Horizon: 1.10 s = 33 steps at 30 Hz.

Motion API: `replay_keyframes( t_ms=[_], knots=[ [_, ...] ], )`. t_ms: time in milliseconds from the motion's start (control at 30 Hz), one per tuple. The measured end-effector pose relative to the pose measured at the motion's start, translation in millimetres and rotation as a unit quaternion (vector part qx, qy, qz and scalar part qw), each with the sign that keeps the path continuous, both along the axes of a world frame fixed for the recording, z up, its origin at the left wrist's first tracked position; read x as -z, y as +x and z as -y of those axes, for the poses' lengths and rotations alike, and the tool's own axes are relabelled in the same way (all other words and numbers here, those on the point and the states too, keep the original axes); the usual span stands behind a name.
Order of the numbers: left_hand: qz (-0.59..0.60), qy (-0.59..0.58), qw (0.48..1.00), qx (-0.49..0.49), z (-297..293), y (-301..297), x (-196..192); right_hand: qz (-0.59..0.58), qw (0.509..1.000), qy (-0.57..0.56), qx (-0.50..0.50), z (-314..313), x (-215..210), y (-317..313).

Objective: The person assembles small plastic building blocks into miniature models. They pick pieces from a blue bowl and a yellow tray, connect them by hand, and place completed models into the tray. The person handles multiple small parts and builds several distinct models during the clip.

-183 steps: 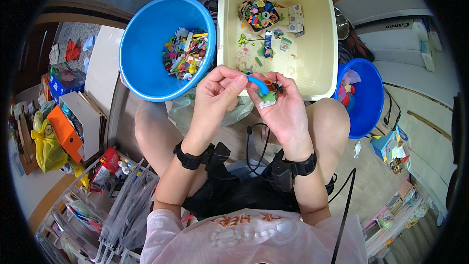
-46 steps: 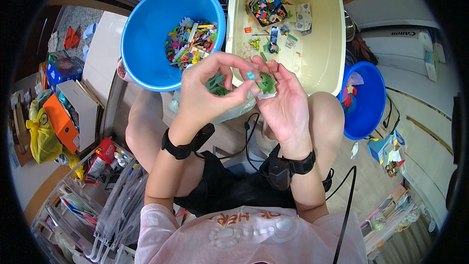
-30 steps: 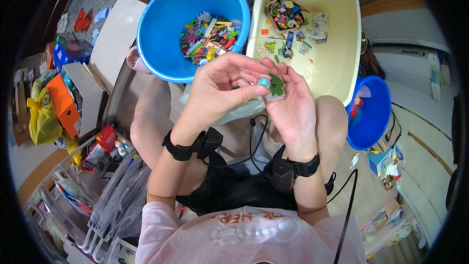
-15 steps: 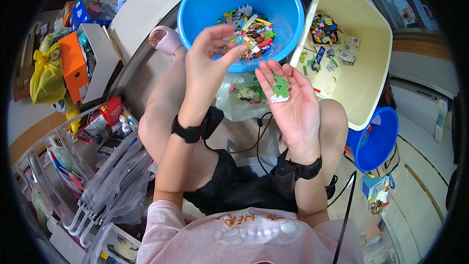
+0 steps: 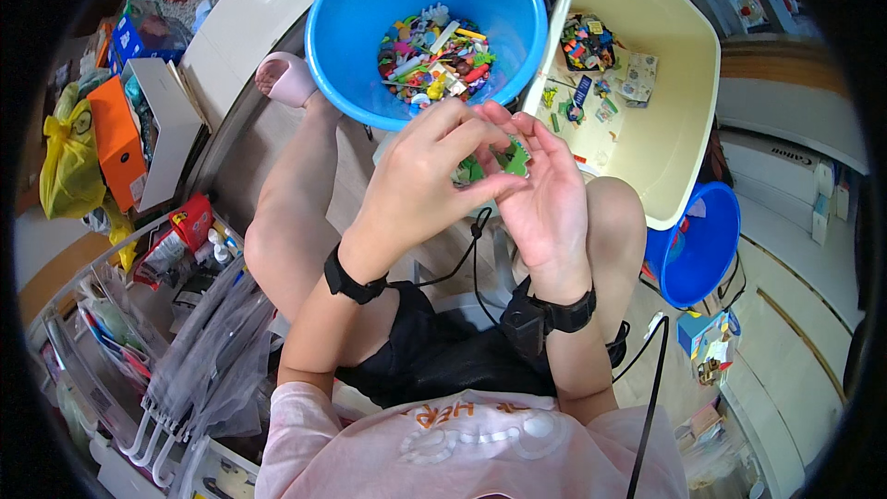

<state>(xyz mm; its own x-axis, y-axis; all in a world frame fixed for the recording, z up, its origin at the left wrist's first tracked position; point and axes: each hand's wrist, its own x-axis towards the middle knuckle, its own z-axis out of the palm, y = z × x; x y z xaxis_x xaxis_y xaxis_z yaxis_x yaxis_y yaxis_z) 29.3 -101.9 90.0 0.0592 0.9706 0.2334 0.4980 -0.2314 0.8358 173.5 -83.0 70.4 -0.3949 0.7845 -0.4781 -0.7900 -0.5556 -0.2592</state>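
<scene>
- Since the frame just before, the left hand point(image 5: 425, 185) has come back from over the blue tub point(image 5: 346, 23) to the right hand point(image 5: 554, 208), its spread fingers now gathered in.
- The cream tub point(image 5: 661, 166) stands ahead and to the right, holding scattered bits; keeping both hands short of its rim avoids knocks.
- The blue tub, beside it on the left, holds a heap of mixed toys point(image 5: 443, 60); its near rim lies just beyond the fingers, so a short carry would reach it.
- The bucket point(image 5: 707, 249) sits past the right knee, well apart from the hands.
- The right hand is palm up, fingers slightly curled; holding it level and lightly cupped should stop small things sliding off.
- The left thumb and fingers curve around the green piece point(image 5: 516, 159); whether they truly pinch it, I cannot tell.
- The green piece lies at the right hand's fingers, partly hidden; gripping its edge with the fingertips seems surest.
</scene>
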Motion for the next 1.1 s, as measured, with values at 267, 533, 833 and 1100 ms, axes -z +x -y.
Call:
replay_keyframes(
  t_ms=[267, 533, 833, 1100],
  knots=[
    [-0.033, -0.005, 0.999, -0.005, -3, 35, -2, 0.055, 0.998, 0.013, 0.008, 0, -11, 22],
    [-0.05, -0.031, 0.998, 0.003, -2, 48, -8, 0.027, 0.999, 0.01, 0.039, -1, -10, 41],
    [-0.045, -0.033, 0.997, -0.047, -3, 56, -9, -0.008, 0.996, -0.022, 0.084, -1, -5, 47],
    [-0.064, 0.041, 0.997, -0.034, 2, 64, -4, -0.099, 0.986, -0.085, 0.104, -2, 3, 49]
  ],
)
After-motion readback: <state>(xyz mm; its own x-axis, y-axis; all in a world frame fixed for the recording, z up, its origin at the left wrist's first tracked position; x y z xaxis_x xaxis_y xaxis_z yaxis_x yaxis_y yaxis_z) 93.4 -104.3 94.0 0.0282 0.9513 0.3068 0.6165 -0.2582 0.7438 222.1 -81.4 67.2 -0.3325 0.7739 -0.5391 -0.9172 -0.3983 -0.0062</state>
